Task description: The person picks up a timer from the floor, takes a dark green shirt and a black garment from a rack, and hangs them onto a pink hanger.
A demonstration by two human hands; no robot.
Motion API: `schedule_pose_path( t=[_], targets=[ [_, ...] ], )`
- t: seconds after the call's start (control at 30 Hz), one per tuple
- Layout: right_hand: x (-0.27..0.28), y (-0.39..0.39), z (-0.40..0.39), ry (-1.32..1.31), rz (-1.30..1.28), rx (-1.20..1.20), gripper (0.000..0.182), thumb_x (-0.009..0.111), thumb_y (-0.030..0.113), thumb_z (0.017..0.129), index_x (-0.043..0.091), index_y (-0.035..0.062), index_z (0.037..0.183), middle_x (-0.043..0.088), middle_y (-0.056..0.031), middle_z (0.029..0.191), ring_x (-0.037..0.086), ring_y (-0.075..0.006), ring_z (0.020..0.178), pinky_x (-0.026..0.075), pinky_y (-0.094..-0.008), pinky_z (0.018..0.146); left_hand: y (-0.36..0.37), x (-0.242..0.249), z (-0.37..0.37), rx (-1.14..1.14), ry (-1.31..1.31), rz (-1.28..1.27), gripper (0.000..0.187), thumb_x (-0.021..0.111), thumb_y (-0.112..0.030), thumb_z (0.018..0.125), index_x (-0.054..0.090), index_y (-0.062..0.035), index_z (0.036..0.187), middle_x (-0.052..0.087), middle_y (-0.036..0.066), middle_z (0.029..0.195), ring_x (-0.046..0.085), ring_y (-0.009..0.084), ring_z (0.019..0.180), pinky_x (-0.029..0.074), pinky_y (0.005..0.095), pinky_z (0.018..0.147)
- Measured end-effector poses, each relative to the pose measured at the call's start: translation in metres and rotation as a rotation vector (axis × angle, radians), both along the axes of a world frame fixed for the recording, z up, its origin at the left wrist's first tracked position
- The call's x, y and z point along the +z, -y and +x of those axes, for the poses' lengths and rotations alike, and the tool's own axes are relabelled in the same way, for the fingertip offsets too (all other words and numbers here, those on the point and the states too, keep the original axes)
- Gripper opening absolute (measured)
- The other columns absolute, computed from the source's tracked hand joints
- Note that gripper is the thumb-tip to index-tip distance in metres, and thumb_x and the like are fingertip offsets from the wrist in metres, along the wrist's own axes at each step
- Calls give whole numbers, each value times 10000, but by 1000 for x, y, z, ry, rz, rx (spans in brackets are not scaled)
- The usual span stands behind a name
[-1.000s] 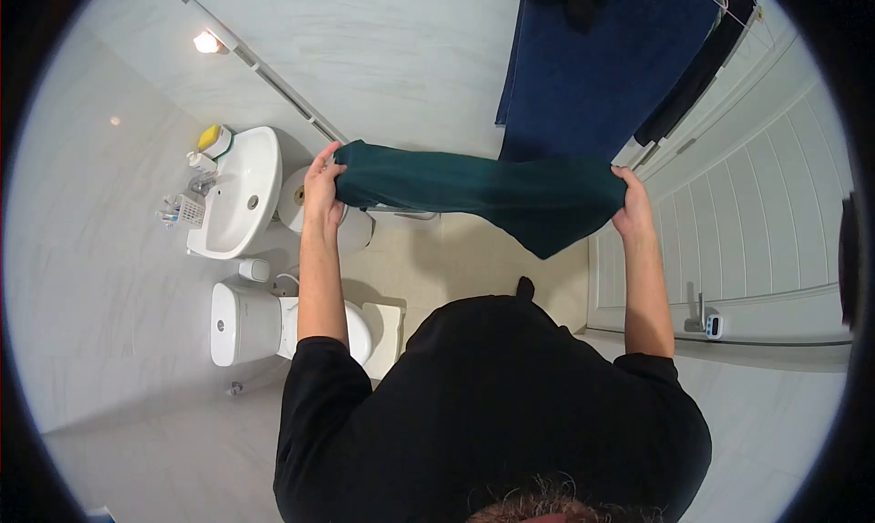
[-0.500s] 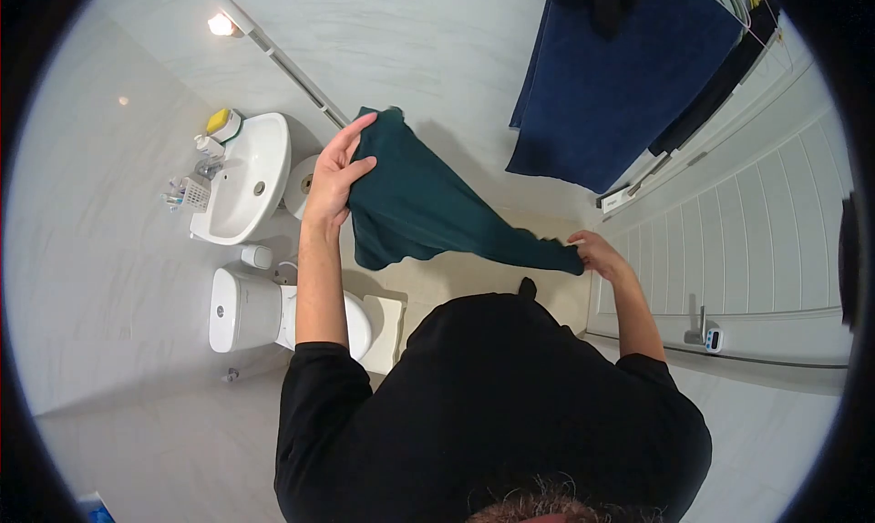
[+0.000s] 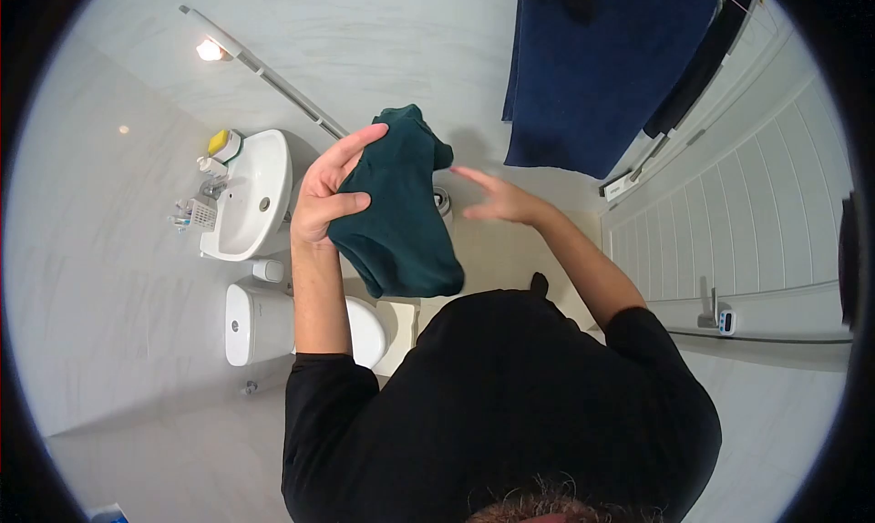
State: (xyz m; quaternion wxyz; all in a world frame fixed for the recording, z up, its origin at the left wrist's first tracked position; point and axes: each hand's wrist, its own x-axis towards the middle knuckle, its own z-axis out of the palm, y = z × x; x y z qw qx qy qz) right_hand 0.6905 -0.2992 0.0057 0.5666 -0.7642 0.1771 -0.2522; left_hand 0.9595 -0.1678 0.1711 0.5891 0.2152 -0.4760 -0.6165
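1. Head view: gripping green cloth (image 3: 401, 218) between thumb and fingers of left hand (image 3: 333, 190), ahead of black shirt (image 3: 538, 386) and above pale floor (image 3: 497, 259).
2. Holding out right hand (image 3: 497, 198) with fingers spread, pointing at the cloth's right edge; cannot tell whether touching there.
3. Bunched at the cloth's upper edge, then hanging in loose folds to a rounded lower edge, just beside the shirt in this view.
4. Open on both sides of right forearm (image 3: 583, 261) and out toward white door (image 3: 720, 222), with bare floor showing; bordered in view, just above right hand, by blue towel (image 3: 602, 76).
5. Tighter on the left: crowded in view by sink (image 3: 260, 172) and toilet (image 3: 365, 336) near left forearm (image 3: 319, 295).
6. Half a second ago, stretched slantwise between both hands; now gathered shorter, hanging from the left.
7. Drawn inward and away from the door with right hand, off the cloth's far end; kept gripped much as before with left.
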Motion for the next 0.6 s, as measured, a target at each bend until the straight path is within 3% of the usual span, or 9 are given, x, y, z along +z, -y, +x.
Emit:
schedule_pose_path(
  t=[0.07, 0.1, 0.17, 0.2, 0.27, 0.33, 0.4, 0.57, 0.6],
  targets=[
    [60, 5, 26, -205, 71, 108, 826, 802, 269, 843, 409, 24, 1526, 484, -171, 1527, 465, -259, 1400, 333, -398, 1178, -1, 8, -2, -48, -34, -63, 828, 606, 171, 688, 375, 144, 1482, 537, 265, 1445, 573, 284, 1325, 412, 351, 1135],
    [61, 11, 35, -200, 68, 108, 826, 802, 269, 843, 409, 24, 1526, 484, -171, 1527, 465, -259, 1400, 333, -398, 1178, -2, 11, 0, -48, -29, -65, 828, 606, 171, 688, 375, 144, 1482, 537, 265, 1445, 573, 284, 1325, 412, 351, 1135],
    [58, 18, 53, -121, 376, 250, 752, 811, 280, 851, 479, 18, 1473, 534, -176, 1473, 491, -258, 1362, 346, -396, 1161, -6, 17, 9, -70, 18, -113, 830, 608, 172, 687, 365, 151, 1480, 526, 274, 1452, 571, 303, 1327, 407, 362, 1142],
    [50, 16, 62, -21, 254, 114, 620, 788, 276, 887, 562, -8, 1389, 632, -160, 1348, 574, -240, 1249, 402, -378, 1103, -8, 20, 15, -59, 22, -119, 830, 608, 172, 687, 365, 151, 1480, 526, 274, 1452, 571, 303, 1327, 407, 362, 1142],
    [65, 19, 66, 45, 240, 69, 553, 779, 266, 896, 593, -16, 1334, 666, -138, 1263, 604, -220, 1168, 438, -359, 1050, -14, 24, 28, 47, 181, -144, 839, 613, 167, 682, 367, 140, 1484, 528, 275, 1448, 562, 321, 1334, 401, 379, 1149],
    [85, 21, 62, 105, 235, 21, 488, 771, 255, 905, 625, -23, 1279, 700, -115, 1177, 635, -199, 1088, 474, -340, 998, -22, 26, 42, 154, 128, -154, 841, 620, 160, 679, 374, 134, 1483, 533, 273, 1442, 557, 321, 1338, 398, 385, 1153],
    [105, 24, 47, 215, 389, 45, 377, 756, 185, 896, 641, -8, 1200, 698, -58, 1040, 640, -155, 961, 508, -298, 890, -34, 32, 55, 264, 62, -147, 849, 634, 144, 665, 394, 118, 1480, 543, 263, 1433, 551, 316, 1341, 395, 398, 1156],
    [111, 29, 16, -53, 430, 311, 504, 794, 180, 859, 614, -22, 1284, 689, -79, 1178, 641, -145, 1032, 489, -296, 954, -49, 21, 85, 335, 88, -229, 824, 623, 150, 655, 433, 119, 1456, 556, 259, 1422, 569, 308, 1320, 413, 390, 1144],
    [99, 20, 14, -143, 190, 284, 541, 805, 183, 848, 602, -27, 1303, 684, -97, 1209, 639, -168, 1047, 497, -307, 955, -48, 19, 87, 348, 105, -194, 814, 617, 152, 656, 444, 118, 1450, 568, 255, 1411, 577, 303, 1311, 423, 384, 1136]
  ],
)
